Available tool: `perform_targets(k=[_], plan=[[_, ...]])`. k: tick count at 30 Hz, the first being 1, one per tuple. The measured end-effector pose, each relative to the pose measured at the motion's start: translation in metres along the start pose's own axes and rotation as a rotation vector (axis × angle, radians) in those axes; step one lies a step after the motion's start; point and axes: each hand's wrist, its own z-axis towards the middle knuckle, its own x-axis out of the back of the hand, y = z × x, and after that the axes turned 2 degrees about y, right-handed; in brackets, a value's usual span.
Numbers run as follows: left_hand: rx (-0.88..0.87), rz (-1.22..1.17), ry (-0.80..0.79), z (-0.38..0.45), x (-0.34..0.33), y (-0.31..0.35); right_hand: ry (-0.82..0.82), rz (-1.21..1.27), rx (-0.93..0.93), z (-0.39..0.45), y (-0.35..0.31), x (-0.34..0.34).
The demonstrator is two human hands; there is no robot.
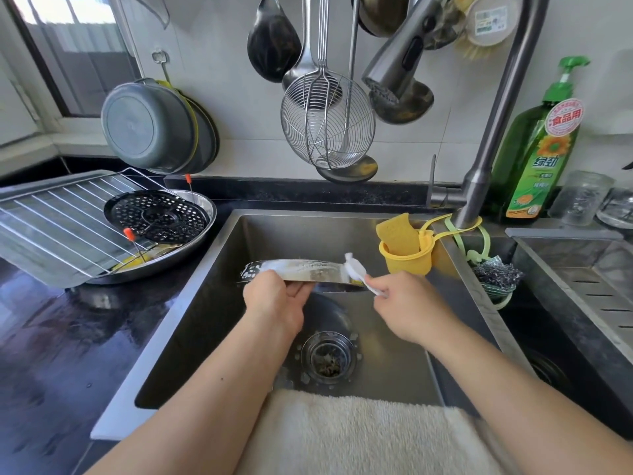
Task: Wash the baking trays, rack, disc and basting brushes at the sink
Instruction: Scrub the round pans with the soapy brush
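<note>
Soapy round tray (298, 270) at frame centre, held edge-up over the sink (239, 303) so suds drain. Left hand (274, 298) grips its near rim; right hand (399, 298) pinches a white cloth (356, 270), scrubbing the right edge.

You hold a round steel tray (301, 270) over the sink (191, 303), tipped nearly on edge so its soapy rim faces you; suds cling along its upper edge and left end. A white cloth (359, 272) is pressed to its right end. On the desk to your left, a rectangular baking tray (20, 197) lies flat with a wire rack (61, 221) resting across it at a slant. Overlapping them sits another round steel tray (205, 209), holding a black perforated disc (159, 216). Two basting brushes with orange-tipped wire handles (129, 234) stand up from that round tray, their yellow bristles low near its front.
</note>
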Motion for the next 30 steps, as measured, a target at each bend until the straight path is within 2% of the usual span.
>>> perform_targets(k=[2, 7, 12, 14, 18, 22, 27, 30], plan=[[-0.008, 0.011, 0.039, -0.001, -0.002, -0.001, -0.030, 0.016, -0.019, -0.002, 0.003, 0.002], [0.007, 0.038, 0.080, -0.001, -0.001, -0.003, -0.054, 0.127, 0.164, -0.012, -0.020, -0.010], [-0.001, 0.027, 0.122, -0.004, -0.002, 0.002, -0.022, 0.020, -0.036, 0.002, 0.006, -0.003], [0.016, 0.022, 0.124, -0.002, -0.003, 0.002, -0.034, 0.081, 0.005, -0.003, 0.001, -0.002], [0.034, 0.067, 0.077, -0.004, -0.002, -0.003, -0.069, 0.124, 0.193, -0.016, -0.025, -0.012], [0.038, 0.069, 0.008, -0.003, -0.002, -0.005, 0.024, 0.028, 0.062, -0.008, -0.013, -0.004], [0.085, 0.123, -0.051, -0.009, -0.004, -0.010, -0.045, 0.018, 0.203, -0.020, -0.029, -0.011], [0.071, 0.141, -0.034, -0.008, 0.000, -0.007, -0.008, -0.056, 0.153, -0.008, -0.017, -0.008]])
